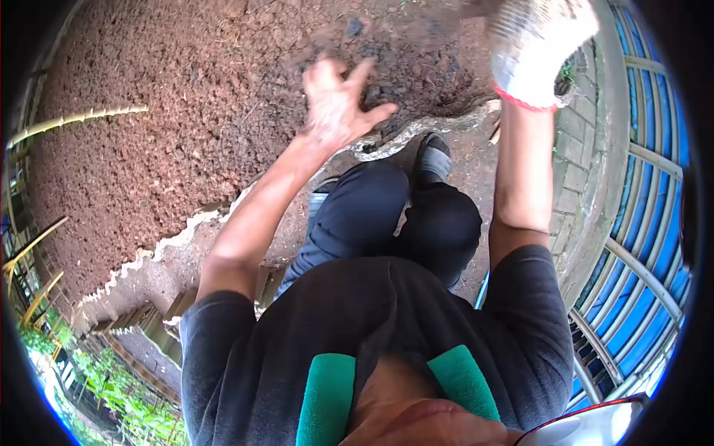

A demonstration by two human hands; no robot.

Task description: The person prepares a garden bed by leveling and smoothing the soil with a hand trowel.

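My bare left hand (336, 104) is over the dark, crumbly soil (416, 74) of the bed, fingers spread and blurred, with nothing visible in it. Small dark clods (354, 27) lie just past its fingertips. Higher up on the right, my right hand (541, 48) wears a white knit glove with a red cuff. Its fingers look curled, and a dark smeared shape (480, 9) juts out to their left; motion hides what it is.
A wavy, pale edging (167, 245) borders the bed in front of my bent knees (364, 201). To the right are paving bricks (576, 156), a concrete curb (610, 126) and a blue panel with metal bars (658, 215). Bamboo sticks (82, 117) and green plants (111, 386) stand at the left.
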